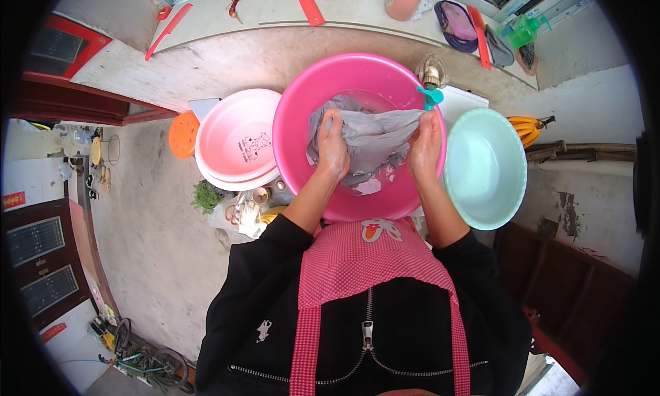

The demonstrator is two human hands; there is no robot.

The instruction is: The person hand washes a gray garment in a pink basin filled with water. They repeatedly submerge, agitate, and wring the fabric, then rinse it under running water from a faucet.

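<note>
A wet gray cloth (pixel 374 135) is stretched between my two hands over a large pink plastic basin (pixel 361 210). My left hand (pixel 332 146) grips its left part, thumb on top. On the other side, my right hand (pixel 427 143) holds the right end close to the basin's rim, just below a faucet (pixel 432 89) with a teal handle. The rest of the cloth lies bunched in the basin, with a little sudsy water around it. Both hands look wet.
Left of the basin stand stacked pale pink basins (pixel 232 133) and an orange stool (pixel 183 134). A mint-green basin (pixel 484 169) is at the right. Along the ledge above lie a red brush (pixel 308 4), another red-handled brush (pixel 480 37), a soap dish (pixel 456 26) and a red comb (pixel 169 31).
</note>
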